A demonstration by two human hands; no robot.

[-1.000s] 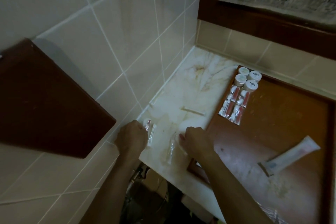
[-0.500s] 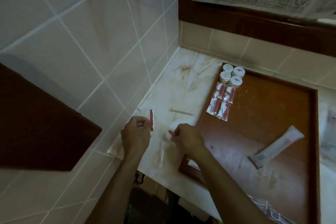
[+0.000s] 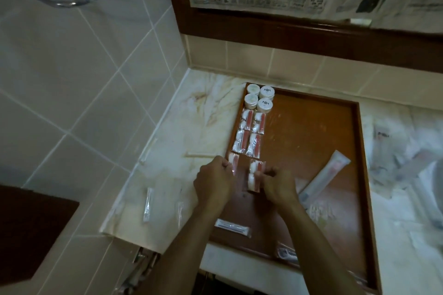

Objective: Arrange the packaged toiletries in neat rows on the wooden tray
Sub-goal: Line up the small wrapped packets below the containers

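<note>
Our left hand pinches one crinkly clear packet at the wooden tray's nine o'clock rim; our right hand grips another packet beside it. Bare wood lies toward three o'clock.

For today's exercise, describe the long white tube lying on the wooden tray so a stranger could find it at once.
Start at the wooden tray on the marble counter. Right of the right hand lies a white tube, slanting alone. Unlike the small packets and round jars lined up along the tray's left side, it is long and out of line.
</note>
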